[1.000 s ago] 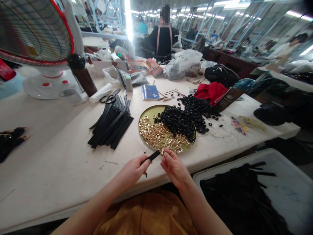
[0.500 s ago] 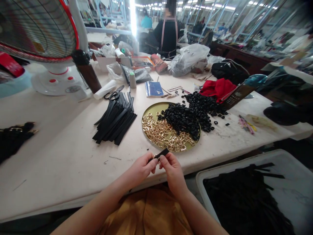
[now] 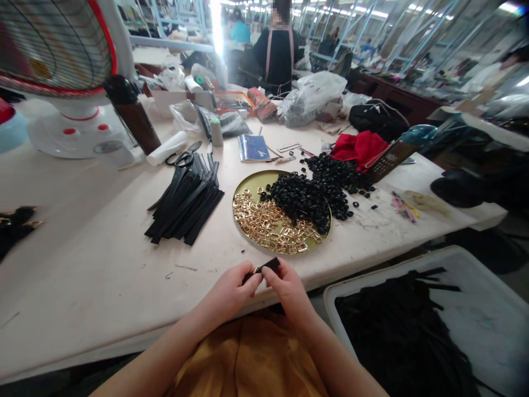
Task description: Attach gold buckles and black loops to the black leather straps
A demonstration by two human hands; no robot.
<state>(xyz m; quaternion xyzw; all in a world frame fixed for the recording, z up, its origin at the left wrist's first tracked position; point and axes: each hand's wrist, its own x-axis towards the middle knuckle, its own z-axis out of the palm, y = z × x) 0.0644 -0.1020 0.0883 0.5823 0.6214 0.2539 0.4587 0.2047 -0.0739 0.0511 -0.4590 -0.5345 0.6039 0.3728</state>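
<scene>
My left hand (image 3: 231, 289) and my right hand (image 3: 285, 286) meet at the table's near edge, both pinched on one black strap (image 3: 268, 265) with a small gold buckle on it. Just beyond them lies a round gold tray (image 3: 252, 187) holding several gold buckles (image 3: 273, 229) and part of a heap of black loops (image 3: 314, 193). A pile of black straps (image 3: 185, 201) lies to the left of the tray.
A white bin (image 3: 475, 286) with black straps stands at the lower right. A fan (image 3: 58, 49), a dark bottle (image 3: 132, 113), scissors (image 3: 182, 157), a blue booklet (image 3: 253, 148), red cloth (image 3: 359, 146) and bags crowd the far table. A person in black stands beyond.
My hands have drawn together and pulled back toward me with the strap. The strap's free end now shows shorter between my fingers, and the buckle sits on it.
</scene>
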